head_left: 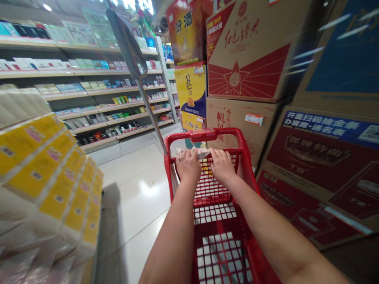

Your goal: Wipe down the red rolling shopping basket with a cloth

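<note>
Red plastic shopping cart (219,227): grasped at the top by left hand (188,165) and right hand (222,165), stands left of stacked liquor cartons (260,47) and could scrape them if swung close, or slip because of crumpled white material (203,153) at that grip
</note>
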`<action>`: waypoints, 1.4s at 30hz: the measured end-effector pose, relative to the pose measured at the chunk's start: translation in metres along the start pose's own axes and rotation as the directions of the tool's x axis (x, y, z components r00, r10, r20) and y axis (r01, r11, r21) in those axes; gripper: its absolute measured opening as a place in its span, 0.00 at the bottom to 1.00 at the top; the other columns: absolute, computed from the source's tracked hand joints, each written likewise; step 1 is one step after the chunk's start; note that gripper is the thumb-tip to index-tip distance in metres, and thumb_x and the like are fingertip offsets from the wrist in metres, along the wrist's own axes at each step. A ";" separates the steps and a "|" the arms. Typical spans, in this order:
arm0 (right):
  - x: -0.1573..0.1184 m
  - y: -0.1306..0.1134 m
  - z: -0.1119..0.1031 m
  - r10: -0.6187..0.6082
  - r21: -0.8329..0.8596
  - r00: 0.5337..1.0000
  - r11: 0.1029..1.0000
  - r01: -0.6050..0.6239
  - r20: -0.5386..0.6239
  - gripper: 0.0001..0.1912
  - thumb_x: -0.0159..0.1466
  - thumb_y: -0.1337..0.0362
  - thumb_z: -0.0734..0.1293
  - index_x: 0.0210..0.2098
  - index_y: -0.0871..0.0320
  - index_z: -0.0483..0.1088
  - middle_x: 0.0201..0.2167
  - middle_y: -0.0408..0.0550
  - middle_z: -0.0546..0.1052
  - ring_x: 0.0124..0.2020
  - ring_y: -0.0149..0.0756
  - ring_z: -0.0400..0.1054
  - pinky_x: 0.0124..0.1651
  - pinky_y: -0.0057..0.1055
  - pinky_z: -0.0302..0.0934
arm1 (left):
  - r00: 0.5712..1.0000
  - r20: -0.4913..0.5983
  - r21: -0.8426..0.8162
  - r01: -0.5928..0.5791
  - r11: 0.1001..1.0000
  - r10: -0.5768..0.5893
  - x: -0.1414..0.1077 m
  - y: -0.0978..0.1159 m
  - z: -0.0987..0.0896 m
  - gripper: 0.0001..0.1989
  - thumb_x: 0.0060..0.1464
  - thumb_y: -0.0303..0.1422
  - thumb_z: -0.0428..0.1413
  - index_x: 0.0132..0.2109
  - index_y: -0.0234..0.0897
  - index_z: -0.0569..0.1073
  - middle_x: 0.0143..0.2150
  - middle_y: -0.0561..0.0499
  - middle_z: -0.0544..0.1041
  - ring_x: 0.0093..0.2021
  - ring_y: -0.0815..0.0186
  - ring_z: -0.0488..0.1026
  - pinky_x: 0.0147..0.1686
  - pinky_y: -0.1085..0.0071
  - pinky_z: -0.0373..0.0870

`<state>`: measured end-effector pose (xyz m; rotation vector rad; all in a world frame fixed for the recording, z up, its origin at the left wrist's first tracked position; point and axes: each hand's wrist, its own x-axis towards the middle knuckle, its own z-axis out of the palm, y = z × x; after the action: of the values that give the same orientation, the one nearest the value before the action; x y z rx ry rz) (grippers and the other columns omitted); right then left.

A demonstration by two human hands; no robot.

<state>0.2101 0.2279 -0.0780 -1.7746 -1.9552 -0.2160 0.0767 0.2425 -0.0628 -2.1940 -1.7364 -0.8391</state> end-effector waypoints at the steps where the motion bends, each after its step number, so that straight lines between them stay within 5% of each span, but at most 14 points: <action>1: 0.000 0.001 -0.001 -0.007 0.005 1.000 1.000 0.007 0.001 0.29 0.64 0.67 0.56 0.64 0.65 0.56 0.63 0.55 0.62 0.63 0.44 0.50 0.67 0.46 0.37 | 0.999 -0.003 0.008 0.050 0.999 -0.050 0.000 0.000 -0.001 0.19 0.60 0.31 0.47 0.57 0.43 0.69 0.57 0.46 0.72 0.59 0.53 0.63 0.58 0.51 0.55; 6: -0.001 0.001 -0.002 0.000 -0.017 1.000 1.000 0.000 -0.021 0.26 0.62 0.69 0.58 0.60 0.64 0.62 0.60 0.56 0.65 0.61 0.45 0.52 0.66 0.47 0.39 | 0.990 0.027 -0.045 -0.136 0.990 0.137 0.000 0.002 -0.002 0.19 0.59 0.30 0.48 0.56 0.46 0.70 0.60 0.49 0.70 0.60 0.58 0.62 0.61 0.55 0.51; 11: -0.001 0.000 0.001 -0.022 -0.028 0.999 0.999 0.021 -0.045 0.26 0.63 0.67 0.57 0.61 0.63 0.61 0.60 0.55 0.64 0.61 0.46 0.51 0.66 0.48 0.39 | 0.995 -0.004 0.031 0.100 0.995 -0.100 0.001 0.001 -0.003 0.18 0.59 0.31 0.47 0.55 0.43 0.71 0.55 0.45 0.73 0.59 0.54 0.63 0.57 0.51 0.55; 16: 0.000 -0.001 0.002 -0.008 -0.049 0.999 0.999 0.006 -0.051 0.26 0.62 0.69 0.57 0.60 0.62 0.62 0.59 0.56 0.65 0.60 0.46 0.52 0.66 0.48 0.40 | 0.998 0.009 0.000 -0.067 0.998 0.067 0.000 0.005 -0.003 0.17 0.60 0.30 0.46 0.52 0.45 0.73 0.58 0.48 0.71 0.59 0.58 0.63 0.59 0.54 0.53; 21: 0.000 0.000 0.000 -0.037 -0.044 0.999 0.998 0.037 -0.020 0.26 0.64 0.66 0.58 0.62 0.60 0.60 0.61 0.55 0.64 0.61 0.46 0.51 0.66 0.49 0.39 | 0.987 0.006 0.068 0.162 0.985 -0.163 0.002 -0.002 -0.006 0.17 0.59 0.30 0.46 0.52 0.42 0.73 0.56 0.44 0.72 0.58 0.53 0.64 0.56 0.51 0.57; 26: 0.000 -0.001 -0.003 -0.012 -0.032 1.000 0.999 0.012 -0.011 0.26 0.63 0.68 0.57 0.60 0.63 0.62 0.60 0.57 0.65 0.60 0.47 0.52 0.66 0.49 0.40 | 0.993 0.026 -0.039 -0.111 0.993 0.112 0.000 0.005 -0.005 0.19 0.57 0.32 0.51 0.56 0.47 0.71 0.59 0.50 0.70 0.60 0.57 0.62 0.61 0.55 0.52; 31: 0.000 -0.002 -0.005 -0.025 -0.021 1.000 0.999 0.025 0.010 0.26 0.62 0.67 0.58 0.61 0.62 0.61 0.61 0.56 0.63 0.62 0.46 0.51 0.66 0.49 0.40 | 0.994 -0.020 0.005 0.110 0.994 -0.110 0.001 0.002 -0.004 0.18 0.59 0.32 0.47 0.54 0.42 0.73 0.55 0.46 0.74 0.59 0.54 0.63 0.59 0.50 0.56; 36: -0.001 -0.003 -0.005 -0.010 -0.016 1.000 1.000 0.010 -0.002 0.24 0.64 0.68 0.56 0.59 0.62 0.63 0.60 0.57 0.65 0.60 0.46 0.52 0.66 0.48 0.41 | 0.990 -0.009 -0.045 -0.144 0.989 0.143 -0.001 0.004 0.002 0.15 0.57 0.31 0.49 0.49 0.41 0.74 0.59 0.49 0.71 0.62 0.58 0.61 0.64 0.56 0.50; 42: -0.001 -0.002 -0.006 -0.027 -0.010 1.000 1.000 0.027 0.003 0.25 0.65 0.68 0.56 0.61 0.62 0.61 0.61 0.55 0.64 0.62 0.46 0.50 0.67 0.48 0.39 | 0.997 -0.050 0.043 0.053 0.998 -0.051 0.001 -0.002 -0.001 0.16 0.59 0.30 0.46 0.50 0.38 0.73 0.53 0.45 0.75 0.58 0.54 0.65 0.59 0.51 0.56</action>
<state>0.2093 0.2237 -0.0727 -1.7574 -1.9844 -0.2330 0.0744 0.2434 -0.0624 -2.0910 -1.7781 -0.8511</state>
